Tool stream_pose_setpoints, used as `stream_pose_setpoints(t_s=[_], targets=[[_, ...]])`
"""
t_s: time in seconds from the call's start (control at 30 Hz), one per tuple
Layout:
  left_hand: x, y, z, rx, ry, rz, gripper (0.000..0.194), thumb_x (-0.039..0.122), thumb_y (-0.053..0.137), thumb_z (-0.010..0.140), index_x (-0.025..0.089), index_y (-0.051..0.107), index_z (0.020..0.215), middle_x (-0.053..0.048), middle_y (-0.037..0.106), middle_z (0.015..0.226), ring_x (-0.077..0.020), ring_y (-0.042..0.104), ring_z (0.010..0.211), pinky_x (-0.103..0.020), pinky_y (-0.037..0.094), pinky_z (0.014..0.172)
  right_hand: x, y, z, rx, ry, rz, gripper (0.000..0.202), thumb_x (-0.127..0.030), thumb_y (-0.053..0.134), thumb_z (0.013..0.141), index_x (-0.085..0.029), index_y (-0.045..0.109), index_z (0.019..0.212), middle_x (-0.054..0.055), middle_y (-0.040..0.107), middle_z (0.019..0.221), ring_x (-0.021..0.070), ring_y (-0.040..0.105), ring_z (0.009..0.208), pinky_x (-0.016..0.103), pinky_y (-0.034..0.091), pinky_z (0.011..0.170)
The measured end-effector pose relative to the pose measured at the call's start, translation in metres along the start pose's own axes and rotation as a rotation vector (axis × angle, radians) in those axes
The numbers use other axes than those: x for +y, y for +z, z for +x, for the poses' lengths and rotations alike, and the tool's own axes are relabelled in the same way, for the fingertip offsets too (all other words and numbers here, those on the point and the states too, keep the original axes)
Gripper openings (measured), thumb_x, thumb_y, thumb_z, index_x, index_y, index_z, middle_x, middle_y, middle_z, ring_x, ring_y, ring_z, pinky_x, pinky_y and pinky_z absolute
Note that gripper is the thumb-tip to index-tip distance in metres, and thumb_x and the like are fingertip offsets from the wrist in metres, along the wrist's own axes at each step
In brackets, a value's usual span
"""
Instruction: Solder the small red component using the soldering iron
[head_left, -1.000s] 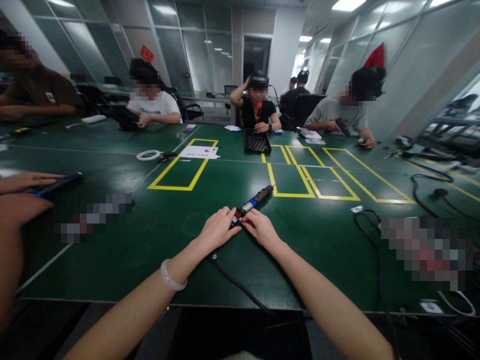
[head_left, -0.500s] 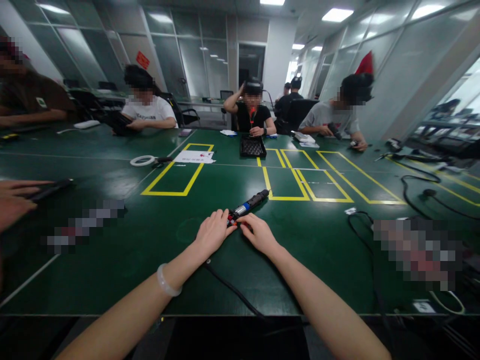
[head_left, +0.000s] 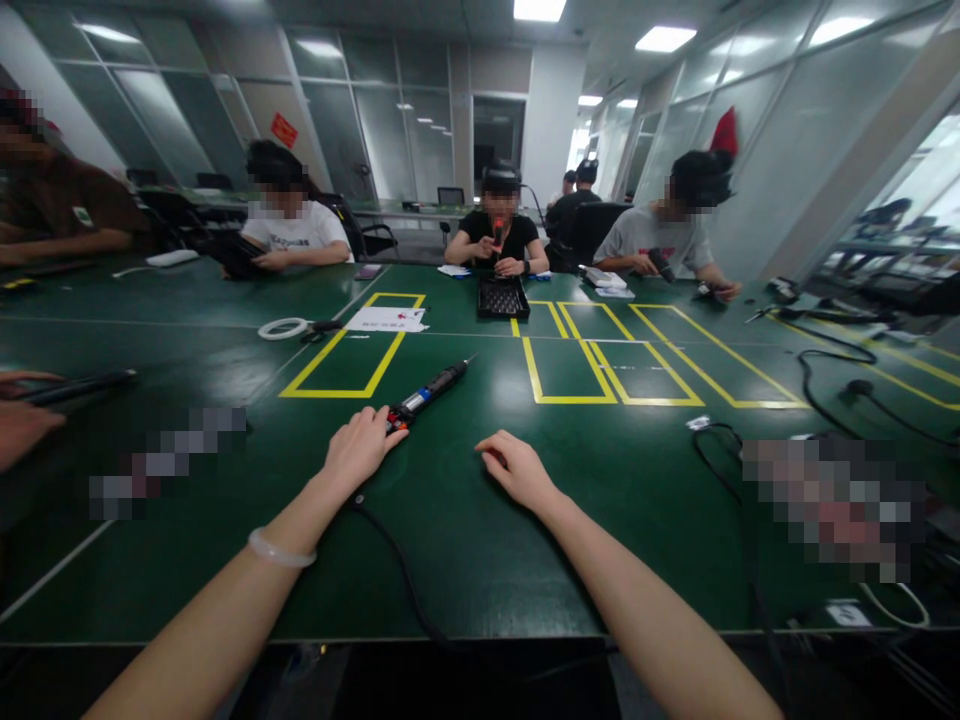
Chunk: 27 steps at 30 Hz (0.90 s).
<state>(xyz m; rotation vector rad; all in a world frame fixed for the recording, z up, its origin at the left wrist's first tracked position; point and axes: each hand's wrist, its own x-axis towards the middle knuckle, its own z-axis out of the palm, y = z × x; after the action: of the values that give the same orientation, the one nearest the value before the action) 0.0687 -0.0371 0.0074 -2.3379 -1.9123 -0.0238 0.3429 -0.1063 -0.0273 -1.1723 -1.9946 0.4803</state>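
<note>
In the head view, my left hand is closed around the rear of a corded electric screwdriver. The tool has a black front, a silver section with a blue band, and red parts by my fingers. Its thin bit points away and to the right, close over the green table. My palm and fingers hide the rear end. A black cord runs from under my left wrist toward the table's near edge. My right hand rests apart from the tool, low over the table, with loosely bent fingers and nothing visible in them.
Yellow tape outlines mark the green table. Across it, a person works over a black tray. A paper sheet and white tape roll lie left. Another person's hand is at far left; cables lie right.
My left hand has moved left with the electric screwdriver. My right hand has come off the tool and stayed about where it was. The person opposite has lowered a raised arm.
</note>
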Motion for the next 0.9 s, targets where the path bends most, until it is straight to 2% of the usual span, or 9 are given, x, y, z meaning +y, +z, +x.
stream_pose_setpoints(t_s=[0.23,0.4,0.53,0.67,0.8,0.9], targets=[[-0.065,0.011,0.011,-0.004,-0.163,-0.001,0.069,0.061,0.029,0.09,0.011,0.048,0.133,-0.022,0.056,0.115,-0.0371,0.055,0.105,-0.044,0.046,0.081,0.001,0.001,0.001,-0.021,0.006,-0.015,0.015,-0.019,0.051,0.09,-0.021,0.065,0.096,0.002,0.057,0.085,0.0127,0.054,0.07,0.024,0.042,0.066],[-0.092,0.014,0.01,0.005,-0.257,0.024,0.07,0.062,0.027,0.089,0.011,0.049,0.131,-0.025,0.056,0.114,-0.0389,0.055,0.104,-0.045,0.045,0.08,0.001,0.003,0.001,-0.035,0.011,-0.023,0.015,-0.019,0.051,0.09,-0.02,0.065,0.095,0.002,0.057,0.085,0.0122,0.054,0.07,0.024,0.041,0.066],[-0.094,0.014,0.005,0.1,-0.278,0.07,0.065,0.059,0.032,0.089,0.01,0.051,0.127,-0.025,0.054,0.115,-0.0397,0.053,0.104,-0.046,0.044,0.08,0.001,0.003,0.001,-0.044,0.01,-0.032,0.015,-0.018,0.051,0.09,-0.02,0.065,0.095,0.002,0.057,0.087,0.0117,0.054,0.072,0.023,0.041,0.068],[-0.088,0.011,0.002,0.231,-0.203,0.067,0.054,0.049,0.042,0.089,0.014,0.048,0.129,-0.021,0.051,0.121,-0.0369,0.05,0.108,-0.044,0.042,0.083,0.001,0.003,0.001,-0.045,0.014,-0.04,0.014,-0.018,0.051,0.091,-0.02,0.065,0.094,0.002,0.057,0.086,0.0117,0.054,0.072,0.023,0.041,0.068],[-0.083,0.006,0.003,0.218,-0.176,0.063,0.042,0.043,0.047,0.088,0.016,0.054,0.118,-0.017,0.053,0.115,-0.0334,0.05,0.105,-0.04,0.042,0.082,0.001,0.002,0.001,-0.05,0.02,-0.036,0.014,-0.019,0.051,0.091,-0.02,0.065,0.094,0.002,0.057,0.086,0.0117,0.054,0.072,0.023,0.041,0.068],[-0.078,0.004,0.001,0.232,-0.189,0.094,0.038,0.043,0.04,0.091,0.017,0.058,0.112,-0.016,0.054,0.113,-0.0322,0.052,0.101,-0.039,0.042,0.079,0.0,0.002,0.001,-0.053,0.02,-0.038,0.014,-0.019,0.051,0.091,-0.02,0.065,0.094,0.002,0.057,0.086,0.0118,0.054,0.073,0.023,0.041,0.069]])
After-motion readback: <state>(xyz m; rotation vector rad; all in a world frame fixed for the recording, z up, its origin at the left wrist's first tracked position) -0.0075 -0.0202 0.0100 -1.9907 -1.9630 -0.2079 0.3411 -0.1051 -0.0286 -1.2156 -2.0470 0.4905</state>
